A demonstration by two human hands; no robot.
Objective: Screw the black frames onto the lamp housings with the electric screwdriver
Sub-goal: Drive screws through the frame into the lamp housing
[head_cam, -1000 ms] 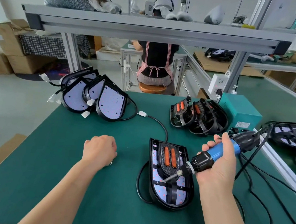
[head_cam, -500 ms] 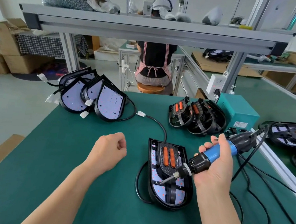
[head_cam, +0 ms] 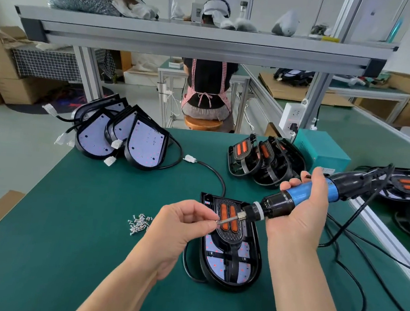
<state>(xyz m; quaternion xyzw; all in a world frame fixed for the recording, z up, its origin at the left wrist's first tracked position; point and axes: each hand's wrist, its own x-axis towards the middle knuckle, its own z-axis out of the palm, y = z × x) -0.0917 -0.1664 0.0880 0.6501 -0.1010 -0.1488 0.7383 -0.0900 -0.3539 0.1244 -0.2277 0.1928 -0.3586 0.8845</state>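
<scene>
Since half a second earlier, the left hand [head_cam: 181,226] had left the green bench [head_cam: 66,216] and come up to the bit of the blue-and-black electric screwdriver [head_cam: 303,193], which the right hand [head_cam: 298,216] had raised to near level. The left fingers [head_cam: 206,216] pinched a small silver screw [head_cam: 217,221] at the bit tip. The right fingers were curled round the blue grip. Both hung just above the black D-shaped lamp housing [head_cam: 250,266], which lay flat with its black frame with orange strips [head_cam: 229,216] seated. A pile of loose screws [head_cam: 139,224] lay left of the housing. Judgement: the screw is tiny, light and slippery, best held by the shank.
</scene>
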